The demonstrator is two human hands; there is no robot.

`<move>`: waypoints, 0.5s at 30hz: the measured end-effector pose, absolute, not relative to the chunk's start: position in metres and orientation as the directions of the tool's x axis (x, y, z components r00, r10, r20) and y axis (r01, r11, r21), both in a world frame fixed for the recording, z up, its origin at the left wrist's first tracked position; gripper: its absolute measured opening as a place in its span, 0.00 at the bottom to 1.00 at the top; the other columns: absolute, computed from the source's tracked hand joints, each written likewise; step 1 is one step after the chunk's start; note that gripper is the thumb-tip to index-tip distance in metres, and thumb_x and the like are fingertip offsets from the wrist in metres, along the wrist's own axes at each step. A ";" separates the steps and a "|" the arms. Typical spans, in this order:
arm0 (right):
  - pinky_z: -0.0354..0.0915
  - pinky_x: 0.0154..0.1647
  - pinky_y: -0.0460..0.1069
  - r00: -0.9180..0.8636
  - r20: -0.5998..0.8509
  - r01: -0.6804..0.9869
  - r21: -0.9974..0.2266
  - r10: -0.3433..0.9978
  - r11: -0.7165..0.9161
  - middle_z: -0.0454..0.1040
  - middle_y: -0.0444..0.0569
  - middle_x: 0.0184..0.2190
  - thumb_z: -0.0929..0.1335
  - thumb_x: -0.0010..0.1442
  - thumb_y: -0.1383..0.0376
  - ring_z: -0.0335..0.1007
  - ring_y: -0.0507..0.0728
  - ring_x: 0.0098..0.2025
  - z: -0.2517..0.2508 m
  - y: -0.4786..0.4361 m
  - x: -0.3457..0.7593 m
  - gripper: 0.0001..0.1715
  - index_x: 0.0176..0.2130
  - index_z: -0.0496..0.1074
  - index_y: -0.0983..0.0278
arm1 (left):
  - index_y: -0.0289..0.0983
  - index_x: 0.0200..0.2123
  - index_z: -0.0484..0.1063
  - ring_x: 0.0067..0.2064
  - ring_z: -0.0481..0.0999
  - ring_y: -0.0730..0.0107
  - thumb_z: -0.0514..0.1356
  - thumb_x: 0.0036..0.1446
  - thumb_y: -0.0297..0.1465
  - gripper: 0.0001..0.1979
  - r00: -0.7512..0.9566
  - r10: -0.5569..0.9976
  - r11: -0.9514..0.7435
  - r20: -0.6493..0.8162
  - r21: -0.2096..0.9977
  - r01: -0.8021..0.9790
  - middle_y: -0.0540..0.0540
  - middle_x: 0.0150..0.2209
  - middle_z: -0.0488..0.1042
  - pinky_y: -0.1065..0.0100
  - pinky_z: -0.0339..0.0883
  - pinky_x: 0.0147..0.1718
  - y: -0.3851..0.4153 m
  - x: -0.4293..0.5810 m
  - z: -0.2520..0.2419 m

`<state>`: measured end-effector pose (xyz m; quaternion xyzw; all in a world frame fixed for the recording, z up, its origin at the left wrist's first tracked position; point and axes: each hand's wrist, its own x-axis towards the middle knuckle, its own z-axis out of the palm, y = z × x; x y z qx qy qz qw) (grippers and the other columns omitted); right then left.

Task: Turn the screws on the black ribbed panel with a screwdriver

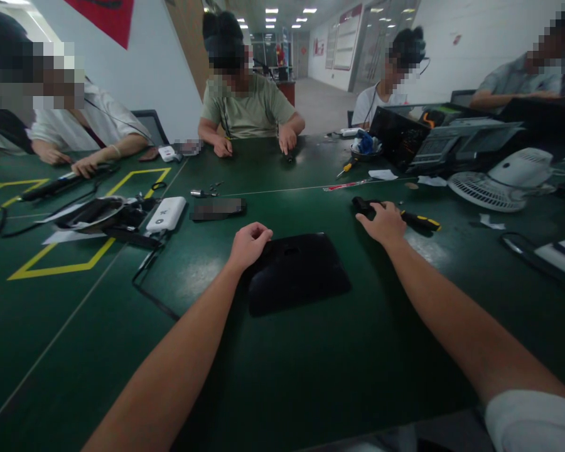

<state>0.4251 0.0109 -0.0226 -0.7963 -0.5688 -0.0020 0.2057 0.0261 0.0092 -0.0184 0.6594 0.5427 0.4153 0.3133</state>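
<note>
A dark, roughly four-sided plastic panel with a small slot near its far edge lies on the green table in front of me. My left hand rests at its far left corner with fingers curled together; whatever they hold, if anything, is hidden. Farther right, my right hand is closed over a small black object, which pokes out past the thumb and fingers. Right beside that hand lies a black-and-yellow screwdriver handle.
Left of the panel are a blurred dark phone-like slab, a white power bank and a tangle of cables. A white fan lies at the right, near an orange screwdriver. Several people sit around the table.
</note>
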 end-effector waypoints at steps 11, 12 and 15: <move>0.69 0.52 0.67 0.257 0.306 0.949 -0.260 0.916 -0.179 0.74 0.66 0.59 0.68 0.63 0.30 0.70 0.77 0.59 -0.017 -0.006 0.390 0.46 0.59 0.78 0.61 | 0.41 0.29 0.77 0.33 0.78 0.61 0.65 0.57 0.42 0.11 0.069 0.975 -0.221 0.213 0.863 0.454 0.46 0.28 0.80 0.60 0.68 0.37 0.010 0.025 -0.019; 0.69 0.52 0.68 0.256 0.302 0.952 -0.242 0.918 -0.186 0.74 0.67 0.59 0.67 0.63 0.31 0.70 0.77 0.59 -0.017 -0.006 0.388 0.46 0.59 0.78 0.63 | 0.41 0.29 0.77 0.33 0.78 0.61 0.65 0.57 0.42 0.11 0.071 0.974 -0.224 0.216 0.861 0.457 0.46 0.29 0.80 0.60 0.68 0.37 0.010 0.025 -0.019; 0.69 0.52 0.68 0.236 0.296 0.962 -0.208 0.926 -0.178 0.75 0.68 0.59 0.69 0.64 0.36 0.71 0.77 0.59 -0.016 -0.006 0.386 0.41 0.59 0.79 0.64 | 0.41 0.30 0.77 0.33 0.78 0.61 0.65 0.57 0.42 0.11 0.070 0.973 -0.226 0.218 0.861 0.456 0.46 0.29 0.80 0.60 0.68 0.38 0.010 0.025 -0.020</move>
